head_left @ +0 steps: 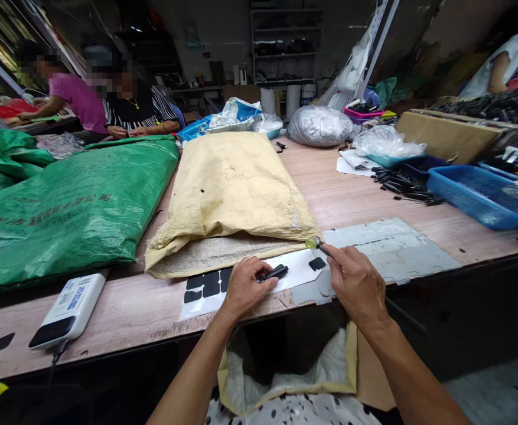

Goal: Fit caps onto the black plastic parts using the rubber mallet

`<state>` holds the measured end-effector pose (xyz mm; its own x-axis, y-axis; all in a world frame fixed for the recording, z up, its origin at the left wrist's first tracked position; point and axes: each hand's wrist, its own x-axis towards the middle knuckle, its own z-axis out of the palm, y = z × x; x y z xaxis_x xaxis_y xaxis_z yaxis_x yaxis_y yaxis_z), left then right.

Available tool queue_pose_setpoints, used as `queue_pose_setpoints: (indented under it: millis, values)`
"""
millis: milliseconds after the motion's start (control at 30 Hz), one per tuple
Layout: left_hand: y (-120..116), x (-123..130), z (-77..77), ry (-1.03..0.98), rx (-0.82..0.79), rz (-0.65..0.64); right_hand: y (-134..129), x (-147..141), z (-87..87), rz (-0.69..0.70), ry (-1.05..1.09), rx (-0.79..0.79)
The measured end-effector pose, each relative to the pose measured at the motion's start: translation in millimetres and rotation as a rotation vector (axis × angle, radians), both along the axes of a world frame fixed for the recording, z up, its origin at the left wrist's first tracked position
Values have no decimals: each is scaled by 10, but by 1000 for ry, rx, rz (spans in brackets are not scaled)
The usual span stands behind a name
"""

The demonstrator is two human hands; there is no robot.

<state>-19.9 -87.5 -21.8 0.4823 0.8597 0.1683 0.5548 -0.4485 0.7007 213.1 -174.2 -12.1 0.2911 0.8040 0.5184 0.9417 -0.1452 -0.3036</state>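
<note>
My left hand [250,284] is over the table's front edge, fingers closed around a small black plastic part [277,273] that sticks out to the right. Gripped in my right hand [358,283] is a small hammer [312,242] with a yellow-green head and a dark handle. Its head is by the front corner of a yellow woven sack [241,183]. Under my hands lies a white sheet [296,265] with black rounded stickers [317,264]. A grey flat plate [387,248] lies to the right. An open sack [351,360] hangs below the table edge at my lap.
A green sack [64,206] and a white device [70,310] with a cable are on the left. To the right are a blue basket [484,200], black parts [407,186] and a cardboard box [449,137]. Co-workers sit at the far left; another person is far right.
</note>
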Motion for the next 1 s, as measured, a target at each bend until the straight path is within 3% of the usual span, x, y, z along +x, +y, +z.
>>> queue_pose_setpoints:
  millis: [133, 267, 500, 600, 733, 1000]
  values:
    - [11, -30, -15, -29, -15, -30, 141, 183, -186, -61, -46, -68]
    - [26, -50, -28, -23, -21, -46, 187, 179, -294, -75, -65, -51]
    - [49, -40, -48, 46, -12, -43, 93, 282, -308, 18, 47, 14]
    - [51, -40, -36, 39, -17, -46, 100, 389, -317, -62, 65, 41]
    - [49, -48, -12, 30, -48, -48, 219, 495, -315, -203, 23, -40]
    - [59, -52, -33, 15, -39, -50, 465, 469, -321, -285, -56, -95]
